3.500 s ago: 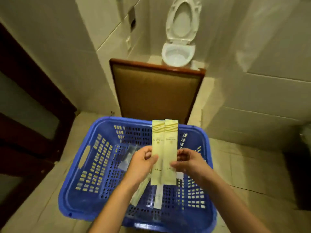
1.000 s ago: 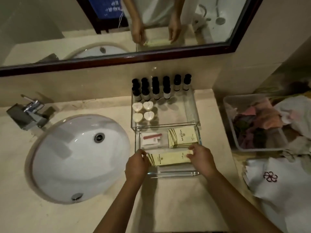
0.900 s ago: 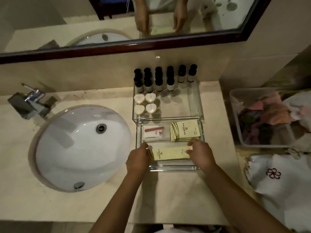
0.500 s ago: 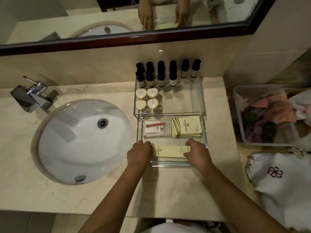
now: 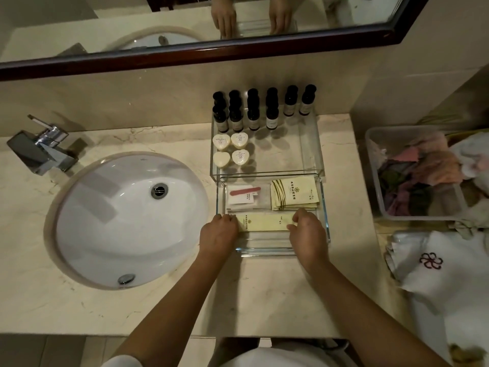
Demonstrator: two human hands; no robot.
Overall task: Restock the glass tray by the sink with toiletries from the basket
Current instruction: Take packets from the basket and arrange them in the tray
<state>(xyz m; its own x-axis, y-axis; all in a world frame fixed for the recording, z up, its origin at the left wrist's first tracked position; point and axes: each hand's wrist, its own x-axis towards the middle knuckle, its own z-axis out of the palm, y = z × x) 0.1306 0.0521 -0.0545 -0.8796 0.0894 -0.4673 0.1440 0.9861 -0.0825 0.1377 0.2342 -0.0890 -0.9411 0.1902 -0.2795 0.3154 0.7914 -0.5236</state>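
Your left hand (image 5: 219, 233) and right hand (image 5: 307, 231) pinch opposite ends of the long yellow sachet (image 5: 264, 221), lying flat in the glass tray (image 5: 267, 250) on the worktop (image 5: 264, 295). Folded yellow packets (image 5: 293, 194) just beyond your right hand; sink (image 5: 127, 218) left of your left.

Sink (image 5: 127, 221) lay left of two trays: rear tray (image 5: 312, 144) held bottles (image 5: 254, 112) behind soaps (image 5: 230, 151); front tray (image 5: 267, 250) held packets (image 5: 264, 221). Bin (image 5: 375, 181) stood right.
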